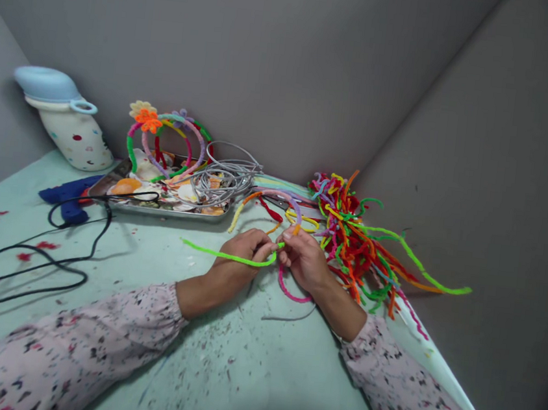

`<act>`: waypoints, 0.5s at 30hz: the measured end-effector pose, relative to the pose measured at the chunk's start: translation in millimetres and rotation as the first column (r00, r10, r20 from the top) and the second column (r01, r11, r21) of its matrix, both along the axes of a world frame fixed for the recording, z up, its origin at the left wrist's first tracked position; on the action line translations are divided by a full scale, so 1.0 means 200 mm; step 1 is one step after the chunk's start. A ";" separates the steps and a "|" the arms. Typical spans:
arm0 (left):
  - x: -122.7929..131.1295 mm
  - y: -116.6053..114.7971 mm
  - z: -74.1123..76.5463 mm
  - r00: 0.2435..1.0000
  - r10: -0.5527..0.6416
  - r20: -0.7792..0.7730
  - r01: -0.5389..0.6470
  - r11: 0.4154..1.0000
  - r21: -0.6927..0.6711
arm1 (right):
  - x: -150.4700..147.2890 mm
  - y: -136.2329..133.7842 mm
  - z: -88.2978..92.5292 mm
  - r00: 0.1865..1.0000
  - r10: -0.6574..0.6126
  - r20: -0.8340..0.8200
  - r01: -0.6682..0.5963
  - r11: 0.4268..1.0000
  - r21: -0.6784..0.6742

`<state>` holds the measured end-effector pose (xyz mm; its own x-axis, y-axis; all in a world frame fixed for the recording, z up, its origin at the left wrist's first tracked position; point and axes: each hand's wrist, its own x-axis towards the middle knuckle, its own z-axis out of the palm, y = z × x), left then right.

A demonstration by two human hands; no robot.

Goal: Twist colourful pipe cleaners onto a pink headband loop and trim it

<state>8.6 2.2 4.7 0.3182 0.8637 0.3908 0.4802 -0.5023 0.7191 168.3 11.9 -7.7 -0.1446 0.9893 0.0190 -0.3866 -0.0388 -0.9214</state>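
Note:
My left hand [244, 249] pinches a bright green pipe cleaner [222, 254] that sticks out to the left over the table. My right hand [304, 256] is closed on a headband [274, 200] partly wrapped in coloured pipe cleaners; the band arches up behind my fingers and its pink end [289, 293] curls below my wrist. The green strand's end meets the headband between my two hands.
A heap of coloured pipe cleaners [353, 239] lies right of my hands by the wall. Behind are a metal tray [166, 210] with shells, bare grey headbands [225, 177] and finished ones [168, 138]. A blue glue gun [71, 200] with black cord [28, 257] lies left, a kettle [65, 118] beyond.

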 end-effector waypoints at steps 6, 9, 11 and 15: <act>0.00 0.00 -0.01 0.999 0.016 -0.040 -0.014 0.999 0.037 | 0.00 0.00 0.00 1.000 0.006 0.000 -0.006 1.000 -0.010; 0.00 0.01 -0.03 0.998 0.008 -0.055 -0.005 0.999 0.053 | 0.00 0.00 -0.01 1.000 0.013 0.001 -0.013 1.000 -0.008; -0.01 0.01 -0.03 0.998 -0.017 -0.056 0.020 0.999 0.045 | 0.00 0.00 -0.01 1.000 0.018 0.003 -0.018 1.000 -0.005; -0.02 0.01 -0.02 0.999 -0.046 -0.004 0.046 0.999 0.027 | 0.00 0.00 0.00 1.000 0.020 -0.007 -0.020 1.000 -0.005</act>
